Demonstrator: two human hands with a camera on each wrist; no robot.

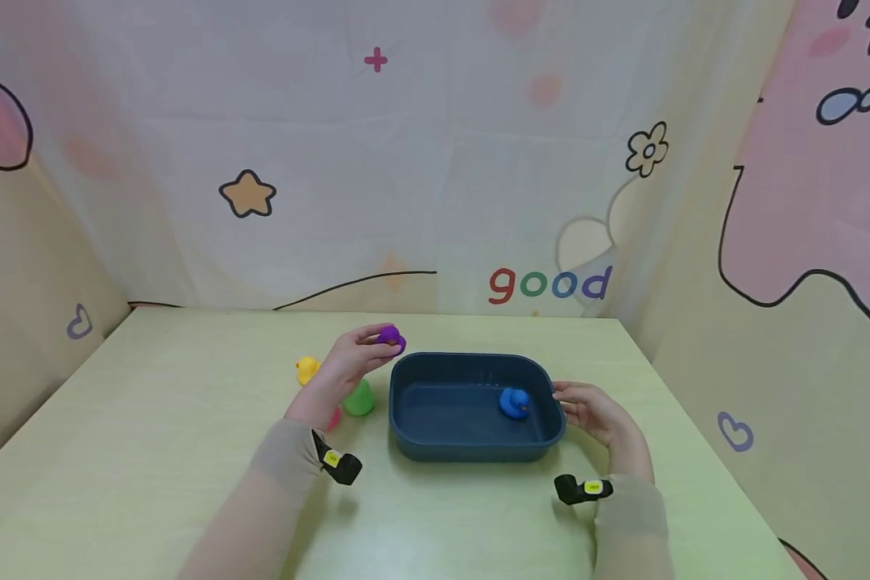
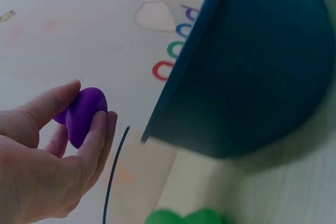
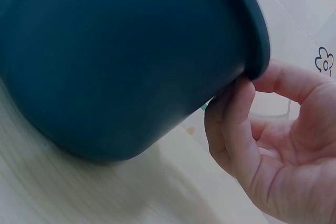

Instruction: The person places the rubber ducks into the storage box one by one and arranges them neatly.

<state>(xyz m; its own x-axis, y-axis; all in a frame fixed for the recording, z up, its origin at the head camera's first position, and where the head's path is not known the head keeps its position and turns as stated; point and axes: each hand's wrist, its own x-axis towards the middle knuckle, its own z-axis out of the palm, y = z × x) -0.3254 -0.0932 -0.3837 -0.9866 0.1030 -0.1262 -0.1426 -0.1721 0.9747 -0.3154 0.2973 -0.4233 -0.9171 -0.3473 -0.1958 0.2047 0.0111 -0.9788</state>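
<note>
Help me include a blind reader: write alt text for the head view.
A left hand holds a purple toy beside a blue tub; the right hand touches its right end, and a blue duck sits inside. A yellow toy, green toy and pink toy lie further left.

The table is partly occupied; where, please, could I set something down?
The table is bare left of the yellow duck and between both sleeves, in front of the basin. It's crowded left of the basin, around the green toy and pink toy.
</note>
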